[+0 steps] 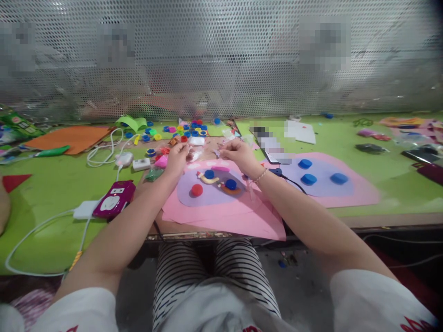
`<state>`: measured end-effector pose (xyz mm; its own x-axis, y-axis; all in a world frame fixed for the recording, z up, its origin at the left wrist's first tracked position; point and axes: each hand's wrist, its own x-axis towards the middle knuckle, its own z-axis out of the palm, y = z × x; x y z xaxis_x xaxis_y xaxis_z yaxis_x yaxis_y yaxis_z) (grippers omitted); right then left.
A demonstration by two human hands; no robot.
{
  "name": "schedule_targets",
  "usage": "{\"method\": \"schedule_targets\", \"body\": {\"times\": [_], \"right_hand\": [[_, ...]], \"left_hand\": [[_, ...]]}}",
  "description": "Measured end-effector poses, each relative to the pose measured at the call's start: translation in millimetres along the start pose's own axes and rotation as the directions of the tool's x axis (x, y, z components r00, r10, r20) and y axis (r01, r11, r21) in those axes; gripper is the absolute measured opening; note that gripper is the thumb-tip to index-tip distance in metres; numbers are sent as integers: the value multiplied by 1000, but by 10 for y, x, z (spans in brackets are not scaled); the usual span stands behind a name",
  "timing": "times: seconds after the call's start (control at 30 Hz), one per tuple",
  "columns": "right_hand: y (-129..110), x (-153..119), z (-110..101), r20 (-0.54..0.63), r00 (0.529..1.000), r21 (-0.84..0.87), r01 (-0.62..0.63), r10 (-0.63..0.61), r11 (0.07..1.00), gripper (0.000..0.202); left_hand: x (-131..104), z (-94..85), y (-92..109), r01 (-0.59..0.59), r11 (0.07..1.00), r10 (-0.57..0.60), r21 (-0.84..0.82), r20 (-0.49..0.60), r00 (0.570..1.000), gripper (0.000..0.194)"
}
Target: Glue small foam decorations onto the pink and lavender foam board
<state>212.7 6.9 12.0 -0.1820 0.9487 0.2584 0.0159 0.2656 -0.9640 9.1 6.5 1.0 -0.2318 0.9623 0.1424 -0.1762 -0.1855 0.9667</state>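
My left hand (178, 157) is over the back left of a pink and lilac paper sheet (187, 213), fingers pinched together; what they hold, if anything, I cannot make out. Opposite it, my right hand (240, 156) is closed in a pinch, with a small greyish-purple scrap (217, 153) at its fingertips, too small to name. Below the hands, the sheet carries a red bottle cap (197, 190), a blue cap (209, 174) on a cream curved piece, and another blue cap (231, 184) on an orange curved piece. A bright pink strip (220, 168) lies behind them.
Several loose coloured caps (197, 128) lie at the back, before a perforated metal panel (221, 60). A purple power bank (115, 199) with white cables is left. A phone (268, 145) and a second paper sheet (360, 196) bearing blue caps lie right.
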Motion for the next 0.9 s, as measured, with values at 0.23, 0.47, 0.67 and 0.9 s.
{"method": "schedule_targets", "body": {"times": [0.23,0.47,0.67,0.9], "right_hand": [[28,38,16,22,995,274,-101,99,957,10],[5,14,10,10,993,336,-111,114,935,26],[-43,14,9,18,985,439,-161,171,884,8],[2,20,-20,-4,984,379,-164,178,911,17]], "left_hand": [[2,1,2,11,1000,-11,-22,-1,1000,12],[-81,61,140,131,984,-134,-121,-18,991,18],[-123,73,178,167,979,-169,-113,-2,986,16],[-110,67,168,167,980,-168,-111,-2,986,12]]}}
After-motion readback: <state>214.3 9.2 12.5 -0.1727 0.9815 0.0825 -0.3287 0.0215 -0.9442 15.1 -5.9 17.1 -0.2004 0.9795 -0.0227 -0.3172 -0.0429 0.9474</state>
